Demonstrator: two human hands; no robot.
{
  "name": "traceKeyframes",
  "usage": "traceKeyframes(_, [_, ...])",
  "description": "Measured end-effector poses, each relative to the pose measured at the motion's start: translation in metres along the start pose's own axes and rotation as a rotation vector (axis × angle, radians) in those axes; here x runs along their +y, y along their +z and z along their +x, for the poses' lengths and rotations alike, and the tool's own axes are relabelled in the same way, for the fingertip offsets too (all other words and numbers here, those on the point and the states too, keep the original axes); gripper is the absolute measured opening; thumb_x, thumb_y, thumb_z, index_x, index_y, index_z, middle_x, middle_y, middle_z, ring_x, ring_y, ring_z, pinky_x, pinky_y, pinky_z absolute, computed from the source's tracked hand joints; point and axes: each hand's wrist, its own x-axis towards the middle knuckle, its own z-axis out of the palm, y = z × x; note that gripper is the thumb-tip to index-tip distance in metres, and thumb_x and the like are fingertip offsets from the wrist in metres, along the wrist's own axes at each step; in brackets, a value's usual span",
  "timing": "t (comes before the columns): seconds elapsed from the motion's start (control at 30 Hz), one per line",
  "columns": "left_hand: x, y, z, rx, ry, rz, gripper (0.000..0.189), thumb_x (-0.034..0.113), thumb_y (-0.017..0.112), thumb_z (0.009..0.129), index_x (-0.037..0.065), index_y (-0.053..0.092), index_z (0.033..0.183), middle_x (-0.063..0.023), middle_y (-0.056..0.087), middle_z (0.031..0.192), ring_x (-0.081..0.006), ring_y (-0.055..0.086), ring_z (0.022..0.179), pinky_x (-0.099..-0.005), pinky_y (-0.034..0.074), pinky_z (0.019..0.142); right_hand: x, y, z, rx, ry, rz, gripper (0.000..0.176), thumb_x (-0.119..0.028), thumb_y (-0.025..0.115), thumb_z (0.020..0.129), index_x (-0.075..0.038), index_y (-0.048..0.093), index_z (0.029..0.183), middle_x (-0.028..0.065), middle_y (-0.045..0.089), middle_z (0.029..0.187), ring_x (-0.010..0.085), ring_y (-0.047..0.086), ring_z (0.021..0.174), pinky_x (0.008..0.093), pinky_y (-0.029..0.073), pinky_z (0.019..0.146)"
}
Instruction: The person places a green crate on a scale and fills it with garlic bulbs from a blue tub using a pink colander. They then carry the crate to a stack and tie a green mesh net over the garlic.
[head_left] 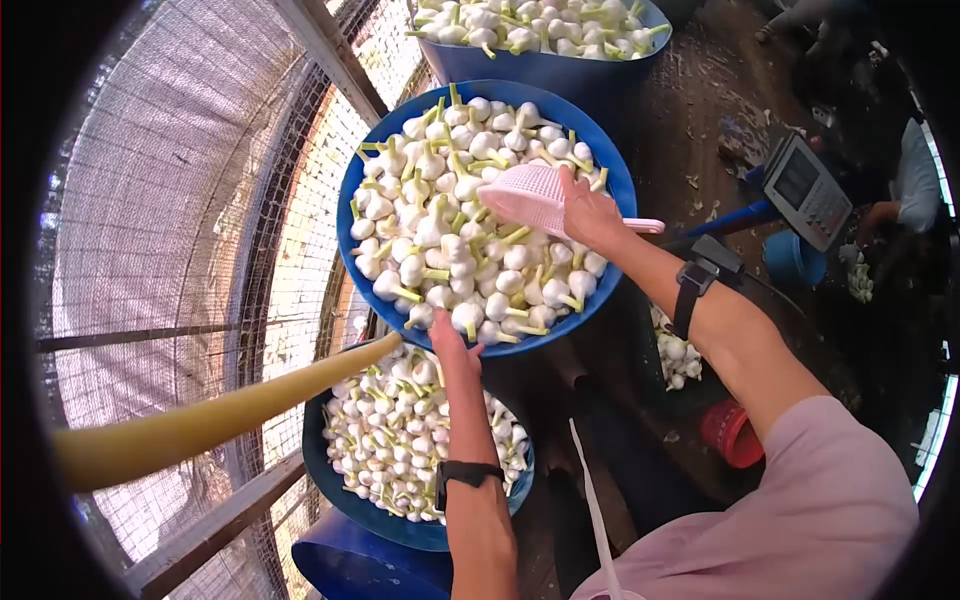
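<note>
A pink plastic strainer (527, 198) with a handle is in my right hand (592, 212), whose fingers close on its rim. The strainer is tilted over a blue barrel (612, 150) heaped with garlic bulbs (455, 225) with short green stems. At the barrel's near edge is my left hand (450, 338), its fingers over the rim beside the bulbs and its thumb lower down. The inside of the strainer is turned away from view.
More garlic fills a barrel (430, 538) below and another barrel (560, 68) at the top. A yellow pole (230, 405) crosses at left beside wire mesh. To the right are a digital scale (808, 190), a red bucket (733, 433) and another person's arm.
</note>
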Motion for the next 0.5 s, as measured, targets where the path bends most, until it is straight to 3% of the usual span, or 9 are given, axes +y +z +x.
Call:
traceKeyframes(0.03, [0.001,0.007,0.023,0.044,-0.110,0.056,0.082,0.062,0.048,0.082,0.015,0.019,0.142,-0.0181,0.018,0.145,-0.0435,0.026,0.128,-0.0695,0.028,0.092,0.001,0.003,0.002,0.010,-0.067,-0.004,0.067,-0.008,0.050,0.076,-0.001,0.021,0.137,0.0290,0.052,0.104,0.0405,0.062,0.081,0.0466,0.050,0.068])
traceKeyframes(0.07, [-0.004,0.013,0.045,0.093,-0.204,0.051,0.080,0.066,0.040,0.082,0.015,0.022,0.142,-0.0123,0.019,0.147,-0.0444,0.025,0.129,-0.0736,0.025,0.088,0.000,0.011,0.007,-0.001,-0.063,-0.008,0.067,-0.008,0.050,0.076,-0.001,0.021,0.137,0.0290,0.052,0.104,0.0405,0.062,0.081,0.0466,0.050,0.068])
traceKeyframes(0.13, [-0.014,0.021,0.069,0.139,-0.371,0.017,0.080,0.067,0.039,0.082,0.016,0.021,0.142,-0.0124,0.019,0.147,-0.0459,0.024,0.128,-0.0760,0.026,0.084,-0.003,0.023,0.023,-0.064,-0.084,-0.026,0.065,-0.007,0.051,0.076,0.000,0.024,0.135,0.0300,0.051,0.105,0.0398,0.062,0.078,0.0463,0.051,0.066])
traceKeyframes(0.17, [-0.025,0.017,0.085,0.090,-0.409,-0.017,0.075,0.061,0.043,0.084,0.013,0.028,0.140,-0.0127,0.031,0.141,-0.0407,0.036,0.124,-0.0682,0.033,0.088,0.000,0.028,0.032,-0.134,-0.051,-0.003,0.061,-0.010,0.052,0.079,0.003,0.026,0.133,0.0309,0.051,0.109,0.0407,0.061,0.089,0.0457,0.051,0.074])
traceKeyframes(0.2, [-0.040,0.019,0.116,0.089,-0.421,-0.007,0.075,0.061,0.043,0.084,0.013,0.028,0.140,-0.0127,0.031,0.141,-0.0407,0.036,0.124,-0.0682,0.033,0.088,0.007,0.030,0.044,-0.143,-0.039,-0.004,0.061,-0.010,0.052,0.079,0.003,0.026,0.133,0.0309,0.051,0.109,0.0407,0.061,0.089,0.0457,0.051,0.074])
traceKeyframes(0.27, [-0.083,0.014,0.158,-0.083,-0.157,-0.126,0.068,0.054,0.046,0.087,0.007,0.035,0.135,-0.0123,0.045,0.131,-0.0324,0.049,0.114,-0.0532,0.042,0.091,0.026,0.043,0.056,-0.202,-0.030,0.121,0.056,-0.010,0.053,0.078,0.004,0.032,0.128,0.0289,0.056,0.102,0.0399,0.061,0.090,0.0451,0.049,0.077])
traceKeyframes(0.3, [-0.084,0.023,0.162,-0.004,-0.275,-0.142,0.062,0.049,0.049,0.088,0.003,0.041,0.130,-0.0111,0.053,0.122,-0.0268,0.055,0.105,-0.0420,0.046,0.090,0.034,0.055,0.061,-0.156,-0.050,0.175,0.052,-0.010,0.054,0.077,0.004,0.037,0.124,0.0258,0.059,0.097,0.0387,0.061,0.091,0.0449,0.048,0.078])
traceKeyframes(0.4, [-0.083,0.039,0.167,0.071,-0.385,-0.089,0.069,0.057,0.049,0.085,0.003,0.042,0.128,-0.0122,0.052,0.122,-0.0290,0.054,0.108,-0.0456,0.045,0.090,0.040,0.063,0.074,-0.351,0.073,0.198,0.052,-0.009,0.054,0.076,0.002,0.037,0.124,0.0242,0.060,0.097,0.0379,0.060,0.092,0.0456,0.048,0.079])
traceKeyframes(0.5, [-0.065,0.065,0.149,0.029,-0.330,-0.174,0.072,0.060,0.047,0.084,0.009,0.038,0.133,-0.0123,0.046,0.129,-0.0305,0.051,0.112,-0.0466,0.043,0.093,0.045,0.080,0.079,-0.341,0.071,0.225,0.055,-0.009,0.054,0.075,0.001,0.036,0.126,0.0238,0.061,0.098,0.0377,0.060,0.094,0.0456,0.047,0.082])
